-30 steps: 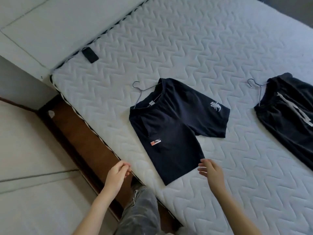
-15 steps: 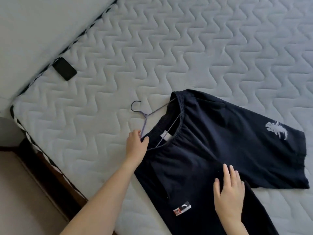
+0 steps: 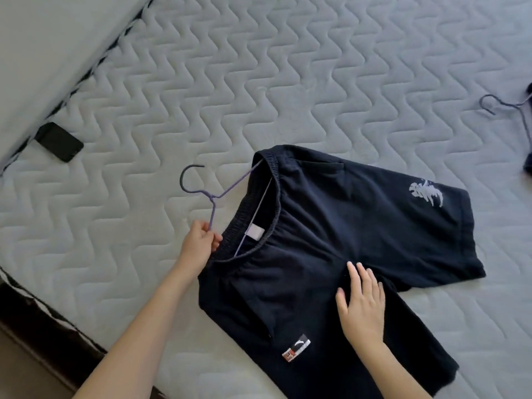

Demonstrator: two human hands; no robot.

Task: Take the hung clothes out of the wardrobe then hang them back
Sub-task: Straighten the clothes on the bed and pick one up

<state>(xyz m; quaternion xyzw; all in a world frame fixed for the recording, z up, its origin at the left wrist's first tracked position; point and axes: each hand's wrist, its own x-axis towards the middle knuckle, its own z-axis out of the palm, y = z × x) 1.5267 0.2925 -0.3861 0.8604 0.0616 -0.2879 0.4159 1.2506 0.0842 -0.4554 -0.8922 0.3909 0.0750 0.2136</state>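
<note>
head view: left hand (image 3: 201,243) pinches hanger (image 3: 213,203) beside shorts (image 3: 331,254); right hand (image 3: 362,306) flat, unclenched atop them.

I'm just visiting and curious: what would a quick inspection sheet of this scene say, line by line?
Surface: quilted white mattress, mostly bare.
Job's things: dark navy shorts lying flat, waistband on a purple wire hanger; a second hanger with dark cloth at the right edge.
Clutter: black phone by the mattress's left edge.
Hands: left hand pinches the purple wire hanger's arm beside the waistband; right hand rests flat and open on the shorts.
Cables: nothing seen.
Surroundings: dark wooden bed frame at lower left; pale surface beyond the mattress at upper left.
</note>
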